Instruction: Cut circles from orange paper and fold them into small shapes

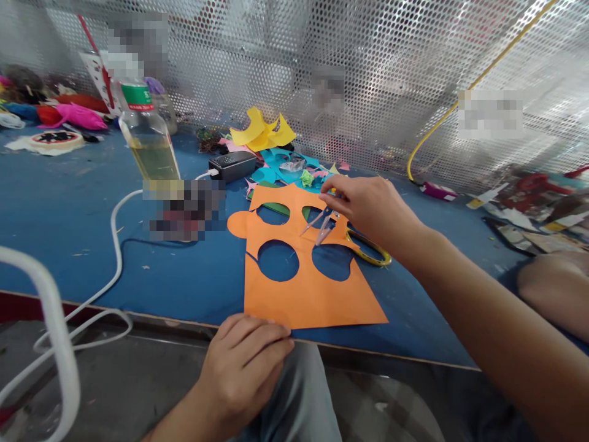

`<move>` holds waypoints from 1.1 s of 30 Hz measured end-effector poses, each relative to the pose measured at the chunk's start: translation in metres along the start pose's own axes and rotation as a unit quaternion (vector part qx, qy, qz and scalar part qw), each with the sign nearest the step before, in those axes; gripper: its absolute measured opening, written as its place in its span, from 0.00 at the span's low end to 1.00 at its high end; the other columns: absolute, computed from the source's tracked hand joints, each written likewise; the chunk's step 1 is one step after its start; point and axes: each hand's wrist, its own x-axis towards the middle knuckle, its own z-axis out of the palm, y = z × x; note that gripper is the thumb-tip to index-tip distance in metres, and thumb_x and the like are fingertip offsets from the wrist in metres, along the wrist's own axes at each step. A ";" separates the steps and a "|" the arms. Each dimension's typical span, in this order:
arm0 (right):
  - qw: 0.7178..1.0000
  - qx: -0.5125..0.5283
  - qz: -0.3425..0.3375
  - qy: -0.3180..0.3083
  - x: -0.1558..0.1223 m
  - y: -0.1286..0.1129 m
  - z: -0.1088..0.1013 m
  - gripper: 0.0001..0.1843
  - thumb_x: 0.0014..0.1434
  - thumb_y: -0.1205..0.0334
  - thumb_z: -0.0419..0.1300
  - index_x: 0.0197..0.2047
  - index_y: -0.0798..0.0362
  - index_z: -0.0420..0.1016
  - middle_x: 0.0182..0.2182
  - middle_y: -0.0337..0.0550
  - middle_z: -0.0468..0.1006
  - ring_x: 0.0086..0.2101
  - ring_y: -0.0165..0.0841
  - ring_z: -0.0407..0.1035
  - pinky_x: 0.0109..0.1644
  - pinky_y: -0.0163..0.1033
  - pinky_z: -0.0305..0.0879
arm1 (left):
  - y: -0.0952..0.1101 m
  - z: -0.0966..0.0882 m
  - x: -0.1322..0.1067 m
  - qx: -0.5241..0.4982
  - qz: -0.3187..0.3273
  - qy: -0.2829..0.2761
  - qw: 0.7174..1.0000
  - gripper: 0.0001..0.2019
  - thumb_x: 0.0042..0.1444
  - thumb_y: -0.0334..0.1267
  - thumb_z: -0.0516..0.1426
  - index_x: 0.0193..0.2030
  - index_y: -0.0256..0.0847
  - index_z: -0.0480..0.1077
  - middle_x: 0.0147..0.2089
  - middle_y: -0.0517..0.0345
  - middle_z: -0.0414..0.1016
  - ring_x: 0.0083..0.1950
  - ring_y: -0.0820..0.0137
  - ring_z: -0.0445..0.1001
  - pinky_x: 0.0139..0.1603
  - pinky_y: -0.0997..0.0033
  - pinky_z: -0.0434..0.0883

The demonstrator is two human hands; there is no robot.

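A sheet of orange paper (313, 301) lies on the blue table, with several large round holes cut in it and ragged upper and side edges. My right hand (368, 199) pinches the top of a drawing compass (324, 227), whose legs are spread and point down over the middle of the sheet. Whether the tips press into the paper I cannot tell. At the table's near edge, my left hand (251, 356) rests with lightly bent fingers along the lower border of the sheet; its thumb is hidden. An orange disc (238, 224) pokes out at the sheet's left side.
Yellow-handled scissors (375, 252) lie partly under the paper. Behind are yellow paper scraps (262, 130), blue scraps (276, 162) and a black charger (232, 166). A bottle (150, 144) stands left, beside a white cable (115, 245). Another person's bare limb (554, 294) shows at right.
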 end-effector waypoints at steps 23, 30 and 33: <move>1.000 0.000 -0.009 0.000 -0.003 0.002 0.001 0.07 0.61 0.63 0.52 0.40 0.53 0.71 0.26 0.42 0.75 0.27 0.35 0.67 0.27 0.36 0.52 | 0.002 0.000 0.002 0.011 -0.008 0.007 1.000 0.09 0.53 0.23 0.55 0.37 0.38 0.74 0.37 0.58 0.79 0.38 0.71 0.72 0.42 0.68 0.66; 0.998 -0.036 -0.045 0.006 0.006 -0.003 0.001 0.08 0.62 0.65 0.50 0.40 0.55 0.70 0.28 0.45 0.74 0.30 0.36 0.67 0.30 0.37 0.53 | 0.001 0.001 0.002 0.005 -0.006 0.006 1.000 0.09 0.53 0.23 0.55 0.37 0.38 0.74 0.38 0.58 0.79 0.38 0.71 0.72 0.42 0.68 0.66; 0.998 -0.041 -0.047 -0.001 0.009 -0.005 0.001 0.08 0.62 0.67 0.50 0.40 0.56 0.70 0.28 0.45 0.75 0.30 0.36 0.67 0.30 0.37 0.53 | 0.001 0.001 0.002 0.003 -0.008 0.003 1.000 0.10 0.53 0.23 0.56 0.37 0.38 0.74 0.38 0.58 0.79 0.38 0.71 0.71 0.43 0.68 0.65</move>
